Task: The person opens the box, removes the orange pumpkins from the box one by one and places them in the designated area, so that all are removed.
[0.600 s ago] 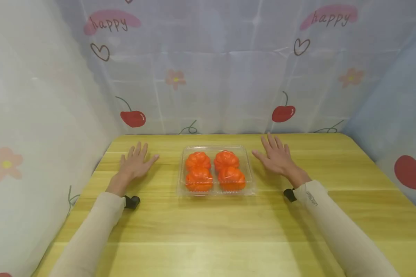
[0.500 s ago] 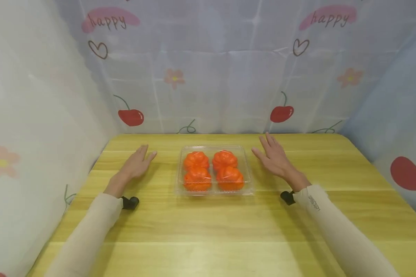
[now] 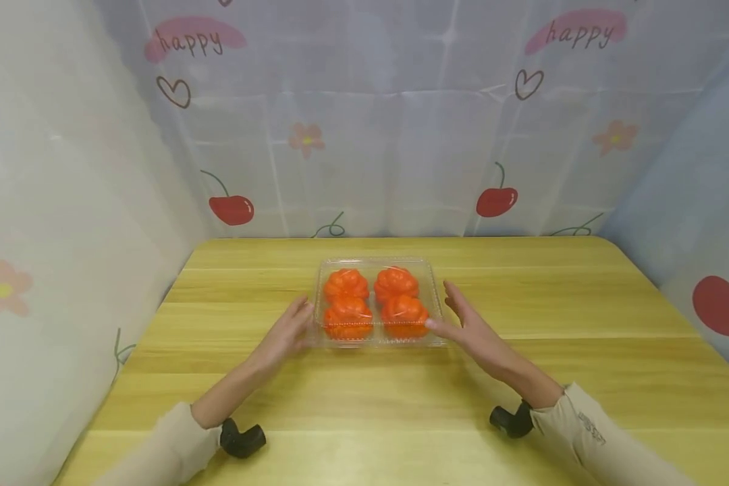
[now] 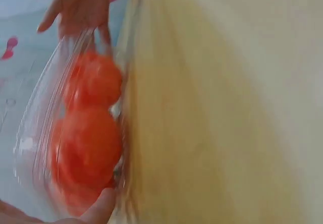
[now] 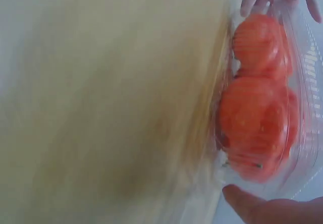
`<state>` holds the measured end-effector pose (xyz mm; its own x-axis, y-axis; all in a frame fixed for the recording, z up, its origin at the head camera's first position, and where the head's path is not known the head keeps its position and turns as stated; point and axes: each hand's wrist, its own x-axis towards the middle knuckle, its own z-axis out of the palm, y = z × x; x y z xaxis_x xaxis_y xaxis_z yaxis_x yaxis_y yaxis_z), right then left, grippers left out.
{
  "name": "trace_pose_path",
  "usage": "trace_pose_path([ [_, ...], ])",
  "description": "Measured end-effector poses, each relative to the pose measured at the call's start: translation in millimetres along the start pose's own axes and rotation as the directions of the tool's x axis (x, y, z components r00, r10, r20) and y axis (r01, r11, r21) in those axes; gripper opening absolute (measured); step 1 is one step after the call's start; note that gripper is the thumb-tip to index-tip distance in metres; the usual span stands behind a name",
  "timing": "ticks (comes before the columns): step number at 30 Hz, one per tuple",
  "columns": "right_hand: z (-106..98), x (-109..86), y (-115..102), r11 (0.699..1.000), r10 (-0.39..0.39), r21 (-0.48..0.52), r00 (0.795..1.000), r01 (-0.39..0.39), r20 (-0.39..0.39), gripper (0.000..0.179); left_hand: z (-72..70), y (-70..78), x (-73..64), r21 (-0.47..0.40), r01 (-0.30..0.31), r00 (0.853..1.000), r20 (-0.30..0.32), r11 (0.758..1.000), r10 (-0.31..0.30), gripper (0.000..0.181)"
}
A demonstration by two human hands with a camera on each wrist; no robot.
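A clear plastic clamshell box (image 3: 433, 287) sits on the wooden table, holding several orange pumpkin-shaped pieces (image 3: 347, 318). Beside the box's left front corner is my left hand (image 3: 287, 333), its fingers extended along that side. My right hand (image 3: 478, 339) stands at the right side, fingers fairly straight and thumb near the front right corner. In the left wrist view, the left thumb (image 4: 103, 206) is close to the box's near end. The right thumb (image 5: 247, 204) lies just off the box in the right wrist view. Contact with the plastic is hard to tell through the blur.
The yellow wood-grain table (image 3: 376, 412) extends around the box. A patterned curtain (image 3: 389, 155) hangs along its far edge, with more cloth at both sides. Black wrist mounts (image 3: 243, 440) protrude below the sleeves.
Both hands have come inward and nearer the person, from spread out over the table to either side of the box. The box stays where it was.
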<state>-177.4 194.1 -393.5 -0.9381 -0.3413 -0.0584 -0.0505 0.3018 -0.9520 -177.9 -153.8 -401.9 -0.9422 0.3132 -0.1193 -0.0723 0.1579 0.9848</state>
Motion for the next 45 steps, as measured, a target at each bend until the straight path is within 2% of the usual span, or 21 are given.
trace_pose_path([
  [3,7,-3.9,2,0.998,-0.009,0.068,1.000,0.007,0.028,0.100,12.6,-0.4,-7.8,0.022,-0.021,0.999,-0.032,1.000,0.022,0.082],
  [6,12,-5.1,5,0.996,-0.014,0.093,0.999,0.011,0.036,0.107,17.4,-3.7,-10.8,0.048,-0.038,0.998,-0.050,0.998,0.041,0.089],
  [14,20,-5.7,10,0.991,-0.074,0.110,0.997,0.070,0.031,0.118,21.9,-14.4,-9.4,-0.002,-0.085,0.996,-0.022,0.996,0.085,0.109],
  [19,23,-5.4,12,0.992,-0.086,0.092,0.996,0.083,0.023,0.115,25.4,-19.6,-11.9,-0.026,-0.067,0.997,-0.027,0.997,0.066,0.115],
  [24,23,-5.1,11,0.995,-0.072,0.067,0.997,0.072,-0.008,0.110,27.1,-19.1,-11.3,0.014,-0.054,0.997,-0.061,0.998,0.055,0.113],
  [35,25,-4.9,12,0.994,-0.070,0.081,0.997,0.069,0.009,0.109,28.6,-19.4,-9.9,0.044,-0.016,0.992,-0.127,0.999,0.021,0.112],
  [45,25,-8.9,10,0.995,-0.091,0.054,0.995,0.089,0.036,0.106,27.3,-19.9,-9.5,0.041,-0.015,0.992,-0.128,0.999,0.021,0.112],
])
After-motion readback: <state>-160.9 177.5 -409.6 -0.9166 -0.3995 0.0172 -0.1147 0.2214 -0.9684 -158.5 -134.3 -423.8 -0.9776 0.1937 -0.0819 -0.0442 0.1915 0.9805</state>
